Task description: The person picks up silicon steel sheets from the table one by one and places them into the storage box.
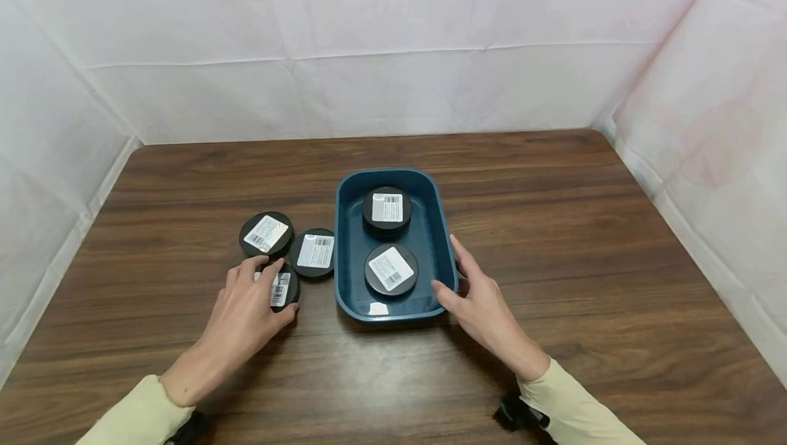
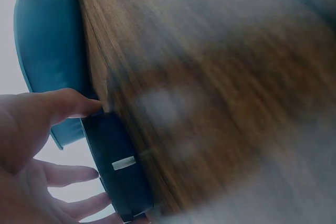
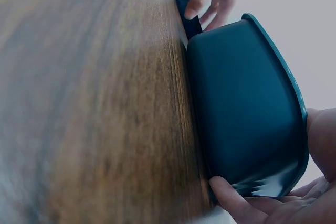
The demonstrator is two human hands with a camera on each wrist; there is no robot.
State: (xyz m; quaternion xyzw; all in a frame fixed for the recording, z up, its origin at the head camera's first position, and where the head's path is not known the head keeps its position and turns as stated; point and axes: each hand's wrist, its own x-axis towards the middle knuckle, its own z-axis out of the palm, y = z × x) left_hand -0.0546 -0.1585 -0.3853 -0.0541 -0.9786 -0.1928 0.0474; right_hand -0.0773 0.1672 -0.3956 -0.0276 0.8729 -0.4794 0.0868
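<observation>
A disc (image 1: 281, 290), black with a white label, sits on the table (image 1: 584, 240) to the left of a blue tray (image 1: 425, 236), held in a person's left hand (image 1: 244, 306). The thumb is at the disc's near edge and the fingers curl round its far side, the hand spread only about as wide as the disc. The right hand (image 1: 481, 307) grips the tray at its near right corner, thumb at the rim and fingers against the outer wall.

Also left of the tray lie a second disc (image 1: 315, 253), just beside its wall, and a third disc (image 1: 266, 234), farther out. In the tray, a fourth disc (image 1: 391, 271) lies toward the near end. A fifth disc (image 1: 387, 208) sits toward the far end and looks taller; whether it tops a stack cannot be told. Pale yellow sleeves (image 1: 144, 412) reach in from the tray's near side, and white cloth (image 1: 381, 35) hangs beyond it.
</observation>
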